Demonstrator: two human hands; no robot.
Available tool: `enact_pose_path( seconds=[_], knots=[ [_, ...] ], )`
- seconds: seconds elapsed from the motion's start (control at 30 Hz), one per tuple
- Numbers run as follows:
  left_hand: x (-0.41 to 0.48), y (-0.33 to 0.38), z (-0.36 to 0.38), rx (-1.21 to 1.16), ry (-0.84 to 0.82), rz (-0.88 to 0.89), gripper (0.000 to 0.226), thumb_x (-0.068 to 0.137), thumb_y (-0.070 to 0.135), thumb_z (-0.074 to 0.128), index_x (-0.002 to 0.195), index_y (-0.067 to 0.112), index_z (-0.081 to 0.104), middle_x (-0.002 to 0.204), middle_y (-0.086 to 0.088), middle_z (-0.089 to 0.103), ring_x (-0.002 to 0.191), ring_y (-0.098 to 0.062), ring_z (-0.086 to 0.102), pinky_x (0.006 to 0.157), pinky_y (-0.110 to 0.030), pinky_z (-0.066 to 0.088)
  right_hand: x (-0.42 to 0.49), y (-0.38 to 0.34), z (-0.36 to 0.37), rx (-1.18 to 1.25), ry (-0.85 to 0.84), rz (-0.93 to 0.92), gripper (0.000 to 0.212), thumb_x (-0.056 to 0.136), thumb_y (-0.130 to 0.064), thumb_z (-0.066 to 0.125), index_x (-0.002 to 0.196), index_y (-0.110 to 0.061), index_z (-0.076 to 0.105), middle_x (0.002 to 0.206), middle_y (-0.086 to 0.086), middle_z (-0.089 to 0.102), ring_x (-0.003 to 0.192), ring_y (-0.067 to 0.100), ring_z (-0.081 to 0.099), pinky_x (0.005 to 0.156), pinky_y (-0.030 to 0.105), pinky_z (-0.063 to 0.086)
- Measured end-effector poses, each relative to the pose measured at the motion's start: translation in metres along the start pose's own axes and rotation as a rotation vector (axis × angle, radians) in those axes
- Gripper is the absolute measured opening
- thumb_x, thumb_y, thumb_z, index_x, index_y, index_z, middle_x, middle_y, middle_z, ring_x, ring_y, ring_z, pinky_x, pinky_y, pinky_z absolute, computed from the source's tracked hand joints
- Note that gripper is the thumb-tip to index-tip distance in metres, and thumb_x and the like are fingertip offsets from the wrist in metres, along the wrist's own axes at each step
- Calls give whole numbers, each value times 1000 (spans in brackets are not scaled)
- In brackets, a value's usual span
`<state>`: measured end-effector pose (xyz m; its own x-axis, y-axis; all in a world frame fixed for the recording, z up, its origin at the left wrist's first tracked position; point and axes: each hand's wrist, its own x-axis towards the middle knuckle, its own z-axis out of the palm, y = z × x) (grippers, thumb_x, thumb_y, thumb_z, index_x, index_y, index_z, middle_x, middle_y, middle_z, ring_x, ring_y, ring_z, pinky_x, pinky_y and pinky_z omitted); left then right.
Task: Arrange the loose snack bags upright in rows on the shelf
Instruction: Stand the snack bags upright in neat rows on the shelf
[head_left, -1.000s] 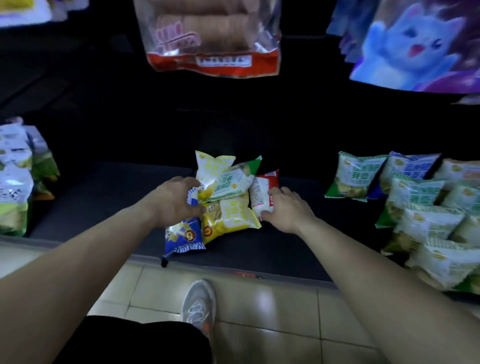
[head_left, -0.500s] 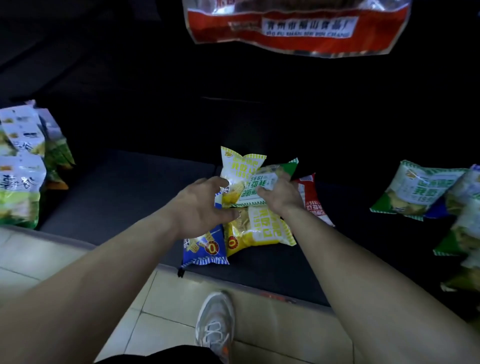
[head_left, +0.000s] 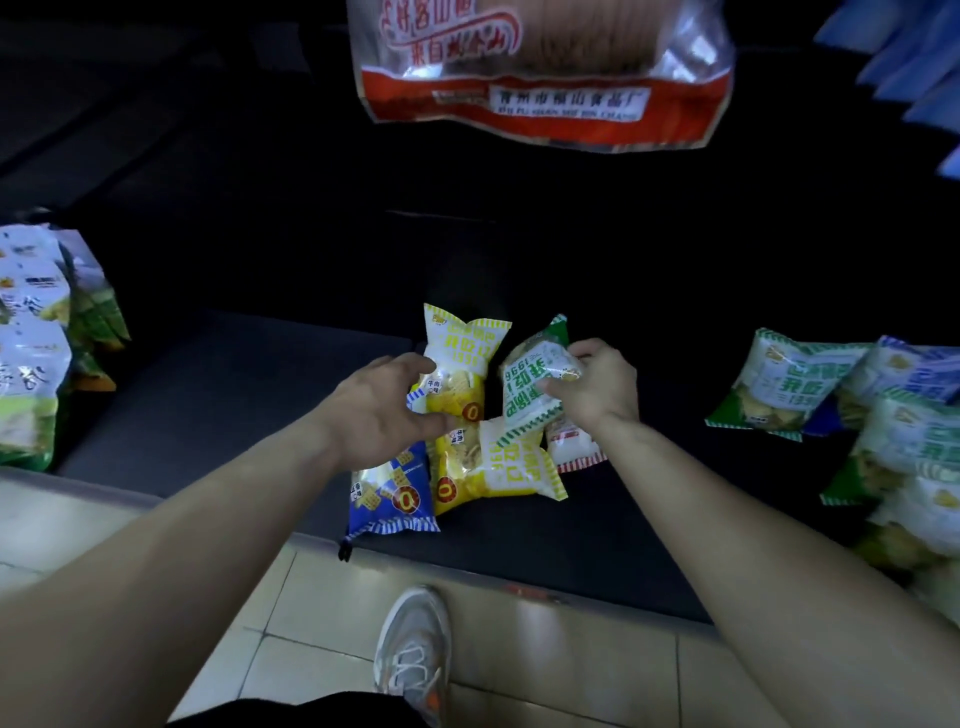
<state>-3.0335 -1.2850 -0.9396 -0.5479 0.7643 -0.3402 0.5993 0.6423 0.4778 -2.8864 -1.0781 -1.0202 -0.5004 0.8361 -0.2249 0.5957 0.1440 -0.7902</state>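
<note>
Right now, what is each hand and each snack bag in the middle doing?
left hand: grips the upper yellow bag.
right hand: grips the green bag.
green bag: held up, tilted.
lower yellow bag: lying flat.
blue bag: lying flat at the shelf edge.
red bag: lying flat, partly covered.

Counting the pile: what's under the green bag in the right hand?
Under the green bag in the right hand: a flat yellow bag and a red bag, partly covered. Anything deeper is hidden.
</note>
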Motion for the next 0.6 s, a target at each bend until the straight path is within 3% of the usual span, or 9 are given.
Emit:
enact_pose_path(
  seconds=[0.23, 0.47, 0.6],
  knots=[
    [-5, 37, 0, 38, -6, 49, 75, 82, 48, 73, 146, 25, 41, 141, -2, 48, 122, -20, 51, 93, -28, 42, -40, 4, -97, -112, 5, -139, 36, 77, -15, 86, 107, -19, 67, 92, -6, 65, 72, -2, 57, 49, 5, 40],
    [-31, 124, 8, -40, 33, 299, 80, 77, 46, 79, 146, 29, 41, 145, 5, 45, 131, -15, 45, 98, -24, 39, -109, -7, -200, -215, -83, -254, 41, 72, -22, 90, 98, -39, 63, 101, -16, 65, 93, 7, 63, 75, 25, 49],
    [-54, 183, 18, 21, -25, 486, 95, 66, 52, 85, 146, 32, 39, 148, 10, 42, 135, -12, 39, 105, -25, 35, -153, -7, -242, -234, -144, -296, 42, 71, -23, 90, 96, -43, 63, 95, -15, 67, 89, 10, 67, 79, 39, 57]
  ],
)
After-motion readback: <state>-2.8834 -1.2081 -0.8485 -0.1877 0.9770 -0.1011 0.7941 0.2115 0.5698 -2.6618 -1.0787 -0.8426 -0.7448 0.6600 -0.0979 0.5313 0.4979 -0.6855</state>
